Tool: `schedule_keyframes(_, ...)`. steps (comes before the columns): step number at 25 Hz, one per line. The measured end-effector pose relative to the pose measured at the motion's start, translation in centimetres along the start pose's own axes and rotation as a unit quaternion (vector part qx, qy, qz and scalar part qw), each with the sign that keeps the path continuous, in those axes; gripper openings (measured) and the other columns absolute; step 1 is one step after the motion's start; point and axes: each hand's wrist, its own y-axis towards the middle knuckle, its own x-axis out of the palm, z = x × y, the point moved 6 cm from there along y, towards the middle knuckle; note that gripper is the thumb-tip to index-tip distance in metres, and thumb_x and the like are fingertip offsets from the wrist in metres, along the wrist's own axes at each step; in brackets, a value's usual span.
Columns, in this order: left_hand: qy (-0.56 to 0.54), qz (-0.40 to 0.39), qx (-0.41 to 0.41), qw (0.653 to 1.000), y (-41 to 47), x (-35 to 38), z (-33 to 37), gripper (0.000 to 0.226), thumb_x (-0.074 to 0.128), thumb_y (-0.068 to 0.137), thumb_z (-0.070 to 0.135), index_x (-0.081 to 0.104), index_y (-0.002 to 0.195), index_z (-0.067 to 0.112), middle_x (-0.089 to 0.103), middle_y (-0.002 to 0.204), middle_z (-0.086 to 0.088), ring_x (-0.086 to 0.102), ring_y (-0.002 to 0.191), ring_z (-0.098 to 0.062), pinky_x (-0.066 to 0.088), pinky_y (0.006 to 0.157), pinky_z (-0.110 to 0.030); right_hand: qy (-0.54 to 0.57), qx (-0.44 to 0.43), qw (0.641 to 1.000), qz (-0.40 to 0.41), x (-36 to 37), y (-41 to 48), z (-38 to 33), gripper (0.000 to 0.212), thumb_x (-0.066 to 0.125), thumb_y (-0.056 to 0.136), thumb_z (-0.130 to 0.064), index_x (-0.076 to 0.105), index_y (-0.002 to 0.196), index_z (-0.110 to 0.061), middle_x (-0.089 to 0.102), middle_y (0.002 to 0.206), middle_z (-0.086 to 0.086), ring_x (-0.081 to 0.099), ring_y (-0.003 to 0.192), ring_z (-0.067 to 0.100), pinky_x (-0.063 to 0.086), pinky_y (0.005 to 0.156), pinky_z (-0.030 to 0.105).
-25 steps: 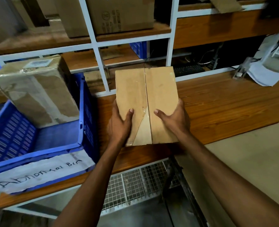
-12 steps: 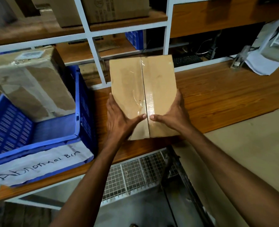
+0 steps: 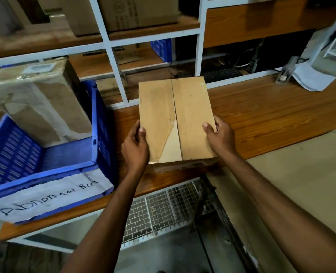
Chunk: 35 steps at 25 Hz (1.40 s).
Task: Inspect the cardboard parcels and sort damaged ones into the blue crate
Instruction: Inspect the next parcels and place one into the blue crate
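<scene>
Left hand (image 3: pixel 135 148) and right hand (image 3: pixel 220 138) slid apart along parcel (image 3: pixel 175 111), fingers hidden.

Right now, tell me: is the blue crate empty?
No, a taped parcel sits tilted inside the crate.

2 arms reach forward; left hand (image 3: pixel 135 148) and right hand (image 3: pixel 221 138) clasp the parcel (image 3: pixel 192 107), thumbs on top.

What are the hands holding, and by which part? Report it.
Both hold the cardboard parcel: left hand grips its near left edge, right hand its near right edge, thumbs on the top face.
</scene>
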Motion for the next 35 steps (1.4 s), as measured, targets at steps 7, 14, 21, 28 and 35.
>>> schedule_keyframes(7, 0.035, -0.010, -0.035, 0.999, 1.4, 0.6, 0.4, 0.040, 0.058, 0.105, 0.033, 0.060, 0.144, 0.024, 0.066, 0.137, 0.001, 0.061, 0.119, -0.009, 0.051, 0.097, -0.029, 0.020, 0.080, 0.997, 0.005, -0.4, 1.1, 0.8, 0.043, 0.057, 0.104, -0.036, 0.058, 0.143, -0.017, 0.065, 0.137, 0.006, 0.061, 0.119, 0.018, 0.052, 0.095, 0.033)
schedule_keyframes(14, 0.021, -0.125, -0.088, 0.988, -0.7, 2.4, -1.1, 0.082, 0.074, 0.093, 0.045, 0.030, 0.159, 0.026, 0.049, 0.153, -0.004, 0.057, 0.131, -0.027, 0.056, 0.099, -0.047, -0.023, 0.110, 0.993, -0.040, 0.7, -0.6, 2.5, 0.064, 0.080, 0.084, -0.044, 0.055, 0.139, -0.023, 0.067, 0.125, -0.001, 0.065, 0.113, 0.023, 0.058, 0.092, 0.046)
schedule_keyframes(21, 0.195, -0.152, 0.029, 0.969, -0.8, 4.2, 1.3, 0.122, 0.078, 0.076, 0.068, 0.008, 0.164, 0.021, 0.023, 0.169, -0.007, 0.038, 0.148, -0.031, 0.047, 0.109, -0.049, -0.195, 0.101, 0.971, -0.097, 2.3, -0.9, 0.6, 0.115, 0.084, 0.070, -0.065, 0.022, 0.157, -0.021, 0.048, 0.149, 0.010, 0.048, 0.135, 0.034, 0.046, 0.105, 0.047)
schedule_keyframes(28, -0.024, -0.171, -0.019, 0.985, -3.0, 1.6, -0.6, 0.076, 0.060, 0.104, 0.038, 0.017, 0.165, 0.025, 0.041, 0.149, 0.010, 0.051, 0.134, -0.016, 0.051, 0.103, -0.037, -0.025, 0.084, 0.993, -0.078, -1.0, -1.5, 2.1, 0.085, 0.084, 0.083, -0.037, 0.039, 0.154, -0.021, 0.060, 0.141, 0.005, 0.061, 0.121, 0.022, 0.055, 0.092, 0.036)
schedule_keyframes(35, -0.034, -0.121, -0.054, 0.991, -1.6, 0.6, -2.3, 0.047, 0.041, 0.112, 0.038, 0.045, 0.155, 0.021, 0.063, 0.134, -0.001, 0.065, 0.112, -0.014, 0.057, 0.088, -0.035, -0.044, 0.051, 0.998, 0.005, -1.9, -1.6, 1.7, 0.027, 0.063, 0.102, -0.030, 0.071, 0.122, -0.013, 0.074, 0.105, 0.005, 0.068, 0.086, 0.020, 0.056, 0.071, 0.031)
